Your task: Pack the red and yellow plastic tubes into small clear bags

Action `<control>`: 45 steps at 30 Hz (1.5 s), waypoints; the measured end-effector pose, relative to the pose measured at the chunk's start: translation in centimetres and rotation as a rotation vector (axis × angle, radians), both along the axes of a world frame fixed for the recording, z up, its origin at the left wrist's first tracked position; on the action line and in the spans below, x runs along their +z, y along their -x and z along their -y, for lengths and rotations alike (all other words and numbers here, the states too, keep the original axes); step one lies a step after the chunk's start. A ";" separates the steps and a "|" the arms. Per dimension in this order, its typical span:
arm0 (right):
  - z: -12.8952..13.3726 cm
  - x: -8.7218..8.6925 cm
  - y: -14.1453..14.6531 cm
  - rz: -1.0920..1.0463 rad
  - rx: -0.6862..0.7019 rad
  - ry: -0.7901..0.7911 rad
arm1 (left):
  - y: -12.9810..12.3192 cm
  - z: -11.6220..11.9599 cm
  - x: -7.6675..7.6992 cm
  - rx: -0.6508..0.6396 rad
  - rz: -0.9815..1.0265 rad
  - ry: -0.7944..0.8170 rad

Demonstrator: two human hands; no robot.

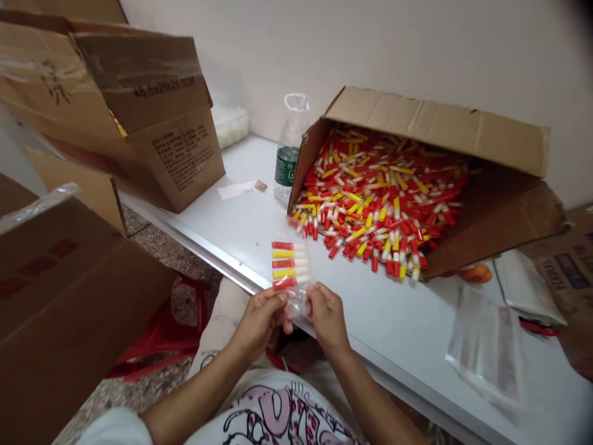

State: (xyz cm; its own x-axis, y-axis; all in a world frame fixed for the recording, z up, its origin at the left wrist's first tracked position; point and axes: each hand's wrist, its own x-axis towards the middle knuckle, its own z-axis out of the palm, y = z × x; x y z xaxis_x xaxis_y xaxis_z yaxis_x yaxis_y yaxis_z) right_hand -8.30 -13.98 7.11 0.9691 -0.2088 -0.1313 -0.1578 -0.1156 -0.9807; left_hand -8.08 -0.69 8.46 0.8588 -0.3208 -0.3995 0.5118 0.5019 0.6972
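A clear plastic bag (299, 303) at the table's front edge holds several red and yellow pieces with pale ends (290, 264), lying side by side in a stack. My left hand (263, 318) pinches the bag's lower left part. On the right side my right hand (328, 315) grips the same bag between thumb and fingers. Beyond my hands, an open cardboard box (500, 228) lies on its side, with a heap of red, yellow and white pieces (370, 191) spilling from its mouth onto the table.
The white table (250, 232) carries a clear bottle (287, 164), a paper strip (241, 189), a cardboard box (185, 154) at left and flat clear bags (486, 346) at right. Another box (69, 296) stands at lower left, near a red stool (162, 334).
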 end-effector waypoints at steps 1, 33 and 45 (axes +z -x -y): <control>0.2 -0.3 -0.1 -0.016 0.023 -0.012 | -0.1 -0.1 -0.3 -0.011 -0.030 -0.014; -0.9 2.5 -2.5 -0.016 0.182 0.014 | -0.7 0.2 0.5 0.188 0.010 -0.148; 0.9 -4.0 -2.8 -0.346 0.171 -0.026 | -1.3 0.0 -4.3 0.034 -0.364 -0.192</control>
State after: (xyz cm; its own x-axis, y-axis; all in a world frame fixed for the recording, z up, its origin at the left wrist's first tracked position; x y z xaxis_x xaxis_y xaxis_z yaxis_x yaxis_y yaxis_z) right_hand -5.46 -14.89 3.16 0.8874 -0.0405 -0.4593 -0.4600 -0.1449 -0.8760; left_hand -6.81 -0.69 4.19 0.6588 -0.1850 -0.7292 0.7280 0.4014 0.5558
